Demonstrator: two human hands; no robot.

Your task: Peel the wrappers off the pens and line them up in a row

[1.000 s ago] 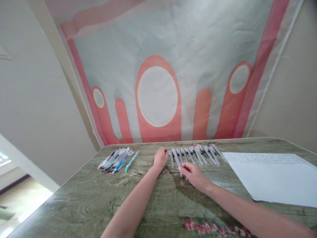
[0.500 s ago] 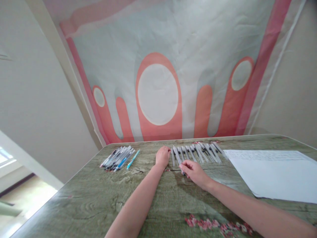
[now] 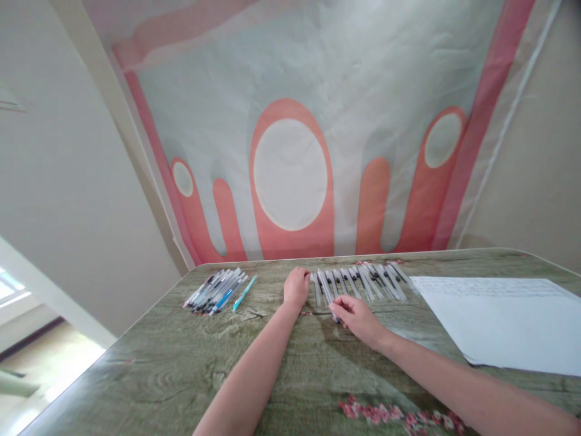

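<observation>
A row of clear pens (image 3: 351, 281) with black grips lies side by side on the wood-patterned table. My right hand (image 3: 356, 315) pinches the near end of a clear pen (image 3: 324, 284), which slants over the left end of this row. At the row's far left corner rests my left hand (image 3: 296, 287), its fingers curled together beside the leftmost pen's far end. Whatever is between those fingertips, if anything, is hidden.
To the left lies a pile of pens (image 3: 213, 290), with a turquoise pen (image 3: 244, 293) apart on its right side. A white sheet of paper (image 3: 508, 327) with lines of writing covers the table's right part. A patterned backdrop (image 3: 290, 242) stands behind the table (image 3: 158, 369).
My left hand has shifted very slightly to the left, away from the row. My right hand keeps its pinch on the pen, almost still.
</observation>
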